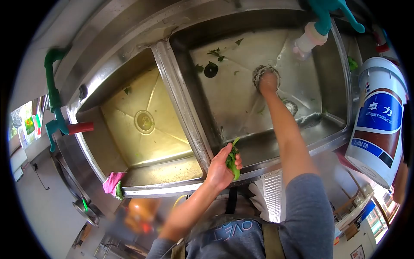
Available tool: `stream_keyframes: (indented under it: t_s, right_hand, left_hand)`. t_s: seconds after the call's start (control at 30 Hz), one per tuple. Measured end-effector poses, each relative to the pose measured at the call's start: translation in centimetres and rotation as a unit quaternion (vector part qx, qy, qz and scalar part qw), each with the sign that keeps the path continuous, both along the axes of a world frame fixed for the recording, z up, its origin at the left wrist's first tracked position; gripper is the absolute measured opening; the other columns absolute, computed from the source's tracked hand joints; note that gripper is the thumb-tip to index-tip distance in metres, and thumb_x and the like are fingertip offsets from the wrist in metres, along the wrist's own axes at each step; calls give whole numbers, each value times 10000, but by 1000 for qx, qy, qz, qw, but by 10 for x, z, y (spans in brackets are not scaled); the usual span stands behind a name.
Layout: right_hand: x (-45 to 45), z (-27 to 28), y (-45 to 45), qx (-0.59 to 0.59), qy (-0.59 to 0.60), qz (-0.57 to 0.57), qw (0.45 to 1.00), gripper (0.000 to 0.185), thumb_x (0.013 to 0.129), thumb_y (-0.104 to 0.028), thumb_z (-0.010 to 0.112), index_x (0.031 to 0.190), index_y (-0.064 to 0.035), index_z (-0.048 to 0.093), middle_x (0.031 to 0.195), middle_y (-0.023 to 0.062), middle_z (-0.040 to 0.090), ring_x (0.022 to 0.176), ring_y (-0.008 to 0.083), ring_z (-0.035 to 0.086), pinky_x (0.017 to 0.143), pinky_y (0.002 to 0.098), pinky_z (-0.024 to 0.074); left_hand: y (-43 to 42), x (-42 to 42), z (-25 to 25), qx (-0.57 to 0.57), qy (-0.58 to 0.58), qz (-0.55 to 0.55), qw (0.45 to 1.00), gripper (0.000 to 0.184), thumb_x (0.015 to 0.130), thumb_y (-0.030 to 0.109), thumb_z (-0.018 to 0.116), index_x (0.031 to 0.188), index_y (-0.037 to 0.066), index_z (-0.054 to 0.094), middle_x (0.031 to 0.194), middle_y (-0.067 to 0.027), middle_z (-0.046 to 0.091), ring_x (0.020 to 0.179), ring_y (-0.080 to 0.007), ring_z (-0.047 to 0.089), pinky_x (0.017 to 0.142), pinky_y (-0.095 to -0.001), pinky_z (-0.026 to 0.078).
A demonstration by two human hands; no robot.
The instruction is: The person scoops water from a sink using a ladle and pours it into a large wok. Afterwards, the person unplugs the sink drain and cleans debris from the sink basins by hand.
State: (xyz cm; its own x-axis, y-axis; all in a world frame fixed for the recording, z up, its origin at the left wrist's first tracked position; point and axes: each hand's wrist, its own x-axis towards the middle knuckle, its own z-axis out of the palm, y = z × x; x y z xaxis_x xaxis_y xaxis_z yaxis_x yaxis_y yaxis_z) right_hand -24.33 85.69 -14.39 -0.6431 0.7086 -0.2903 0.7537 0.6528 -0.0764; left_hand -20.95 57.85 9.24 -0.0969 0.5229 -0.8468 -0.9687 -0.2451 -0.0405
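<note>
My left hand [222, 169] is closed around a small bunch of leafy greens [233, 160] above the front rim of the right sink basin [196, 103]. My right hand [269, 81] reaches down into that basin, in a ring of disturbed water. Its fingers are hidden, so whether they grip anything does not show. Loose leaf scraps [216, 54] lie in the basin to the left of it, beside a round black disc or hole [211, 70]. A shiny round metal piece [290, 107] shows partly behind my right forearm.
The left basin [181, 151] has a round drain [144, 121] and yellowish water. Green pipe taps stand at the left [52, 95] and top right [323, 17]. A white oil bucket [376, 121] stands at the right. A pink cloth [113, 183] hangs over the front rim.
</note>
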Motion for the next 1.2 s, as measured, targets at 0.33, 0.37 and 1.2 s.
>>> stream_keyframes:
  t_s: [0.33,0.37,1.2]
  right_hand:
    - [26,159,-46,-269,224,-49,936,213,684,-162,562,828,-5,569,725,145,582,635,242,566,576,351,445]
    - [38,187,-61,-354,221,-55,907,224,685,-168,574,845,-12,573,712,120,581,609,192,559,570,333,447]
    - [43,60,12,-82,102,52,990,161,729,-135,578,769,21,581,741,202,585,724,367,563,639,398,456]
  left_hand:
    - [14,-9,4,-3,21,22,1000,256,872,305,435,979,75,464,908,-85,543,840,-199,512,727,-329,412]
    - [16,-11,5,12,15,36,999,283,871,320,431,1007,74,463,943,-89,546,877,-209,512,757,-342,411]
    - [2,1,-1,30,-39,16,999,213,867,266,469,799,64,459,690,-58,490,597,-150,441,570,-277,367]
